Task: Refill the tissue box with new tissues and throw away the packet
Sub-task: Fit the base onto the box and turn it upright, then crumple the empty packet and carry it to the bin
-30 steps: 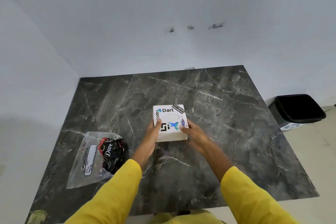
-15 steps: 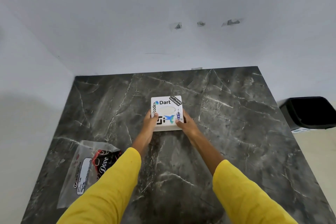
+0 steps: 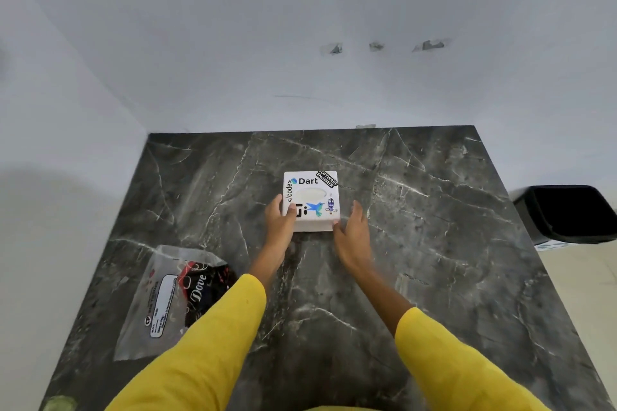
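A white square tissue box [image 3: 311, 190] covered in stickers sits on the dark marble table [image 3: 434, 243], with white tissue showing in its oval top slot. My left hand [image 3: 279, 222] rests against the box's near left corner, thumb on its top. My right hand [image 3: 353, 232] is just off the box's near right corner, fingers spread, only a fingertip near the box. A clear plastic packet [image 3: 173, 297] with a white label and a dark Dove wrapper inside lies flat at the table's near left.
A black waste bin [image 3: 567, 213] stands on the floor beyond the table's right edge. White walls close off the table at the back and left. A small green thing [image 3: 60, 404] sits at the table's near left corner.
The box has been pushed farther away across the table. My right hand has let go of its corner and opened beside it; my left hand stays on the box.
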